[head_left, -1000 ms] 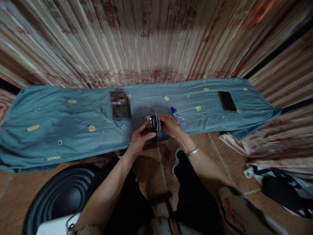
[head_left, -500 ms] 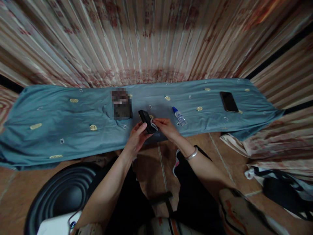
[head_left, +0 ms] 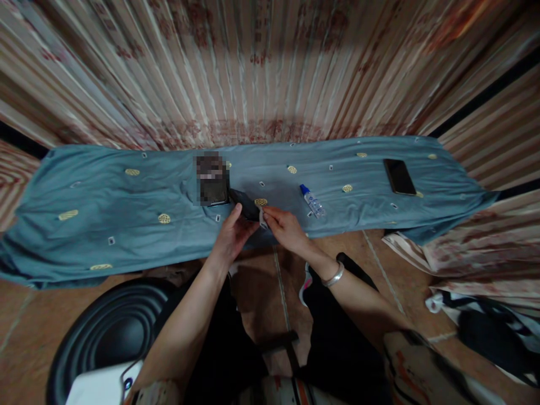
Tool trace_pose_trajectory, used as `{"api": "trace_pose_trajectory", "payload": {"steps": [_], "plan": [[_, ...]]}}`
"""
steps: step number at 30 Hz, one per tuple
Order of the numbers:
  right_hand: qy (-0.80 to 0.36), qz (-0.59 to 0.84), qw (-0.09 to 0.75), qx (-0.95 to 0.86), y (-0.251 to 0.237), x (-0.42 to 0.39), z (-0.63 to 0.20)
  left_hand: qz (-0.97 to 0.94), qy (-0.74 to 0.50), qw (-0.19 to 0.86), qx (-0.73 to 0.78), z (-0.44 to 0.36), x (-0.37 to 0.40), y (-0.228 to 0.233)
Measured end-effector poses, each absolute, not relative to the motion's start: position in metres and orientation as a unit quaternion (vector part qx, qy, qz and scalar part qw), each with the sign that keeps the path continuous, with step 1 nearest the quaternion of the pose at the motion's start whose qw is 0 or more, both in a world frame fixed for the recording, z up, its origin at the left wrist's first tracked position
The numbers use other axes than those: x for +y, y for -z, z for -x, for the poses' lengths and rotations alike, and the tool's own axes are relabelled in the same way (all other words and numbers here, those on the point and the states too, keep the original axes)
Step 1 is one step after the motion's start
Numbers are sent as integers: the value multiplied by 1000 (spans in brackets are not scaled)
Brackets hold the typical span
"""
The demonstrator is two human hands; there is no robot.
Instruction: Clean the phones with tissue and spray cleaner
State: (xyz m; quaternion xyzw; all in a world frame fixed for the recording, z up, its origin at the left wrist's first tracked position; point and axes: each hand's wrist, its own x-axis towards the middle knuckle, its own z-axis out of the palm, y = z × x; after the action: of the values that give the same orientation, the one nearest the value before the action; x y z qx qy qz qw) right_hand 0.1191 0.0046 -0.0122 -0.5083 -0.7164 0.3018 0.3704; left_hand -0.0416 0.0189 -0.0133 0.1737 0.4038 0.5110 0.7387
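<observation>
Black and flat, the small device now lies low over the teal cloth of the table, just right of the blurred dark item. A second ago you held it upright between both hands with a pale cloth wrapped round it; half a second ago it had tipped over, and now it has moved further out and down toward the table. My reading is that the wiping stroke has shifted from the face to one end.

Your left hand cups the device from below, thumb up along its near edge, so the grip is closed on it. Your right hand has its fingertips pressed together, pinching the small pale cloth against the device's right end.

A little spray bottle with a blue cap lies on its side near your right hand, apart from it; whether any liquid is left inside I cannot tell. A dark phone lies well apart toward the right end of the table. No open container shows on the table.
</observation>
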Motion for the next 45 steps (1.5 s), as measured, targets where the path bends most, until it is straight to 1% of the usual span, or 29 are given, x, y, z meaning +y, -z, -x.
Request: {"api": "trace_pose_trajectory", "payload": {"steps": [3,8,14,21,32,37,41,45], "plan": [[-224,488,379,-754,16,3,-118,-154,-510,745,401,41,20,12],[-128,475,349,-798,17,3,-118,-168,-509,740,406,43,21,15],[-88,474,327,-813,15,3,-117,-176,-505,744,401,42,20,15],[-52,464,327,-822,11,2,-112,-185,-501,742,405,38,17,14],[-51,449,343,-824,0,-2,-103,-175,-521,730,406,28,11,13],[-102,453,379,-801,2,-3,-104,-186,-533,732,381,31,13,16],[-161,465,414,-766,7,-1,-107,-229,-564,707,360,35,18,18],[-195,475,429,-743,11,2,-107,-241,-582,687,362,35,19,18]]}}
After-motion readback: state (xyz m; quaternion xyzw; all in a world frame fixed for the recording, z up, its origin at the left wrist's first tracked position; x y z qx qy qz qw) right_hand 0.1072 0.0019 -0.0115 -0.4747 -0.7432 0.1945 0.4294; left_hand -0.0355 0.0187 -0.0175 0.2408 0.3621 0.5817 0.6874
